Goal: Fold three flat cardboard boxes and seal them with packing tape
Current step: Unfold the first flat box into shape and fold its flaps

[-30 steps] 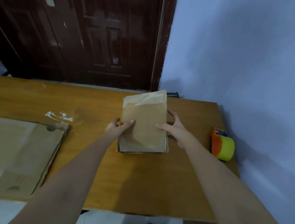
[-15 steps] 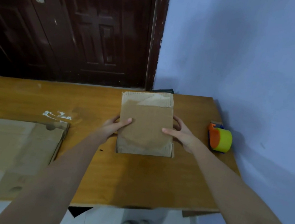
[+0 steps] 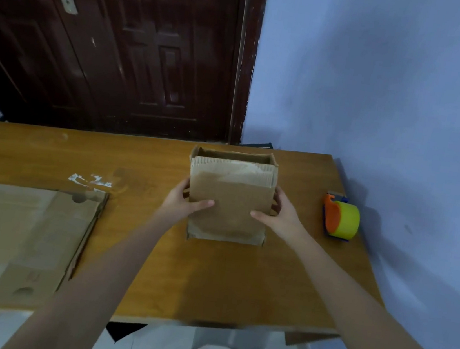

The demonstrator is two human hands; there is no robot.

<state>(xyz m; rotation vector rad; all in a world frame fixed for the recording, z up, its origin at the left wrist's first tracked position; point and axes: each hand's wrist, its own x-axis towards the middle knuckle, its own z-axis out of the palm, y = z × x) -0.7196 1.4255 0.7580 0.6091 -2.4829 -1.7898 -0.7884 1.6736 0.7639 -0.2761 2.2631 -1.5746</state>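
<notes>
A small cardboard box [image 3: 229, 203] stands on the tabletop [image 3: 208, 275] toward the far edge, right of the middle, opened into a tube with its upper mouth showing as a narrow dark slot. The left hand [image 3: 182, 201] grips its left side, thumb laid across the near face and the other fingers curled round behind. The right hand [image 3: 282, 214] grips the right side the same way, thumb on the near face and fingers wrapped round the side wall. The box's lower edge looks to rest on the wood, though the contact line is soft. A tape dispenser [image 3: 340, 219], orange with a yellow-green roll, lies near the right edge of the tabletop, just beside the blue wall [image 3: 396, 94] and well apart from the box. Flattened cardboard [image 3: 13, 238] lies at the near left corner, running out of view at the left edge. White scuff marks [image 3: 90, 180] sit on the wood just beyond its far corner. A dark wooden door [image 3: 117, 40] stands behind the far edge.
</notes>
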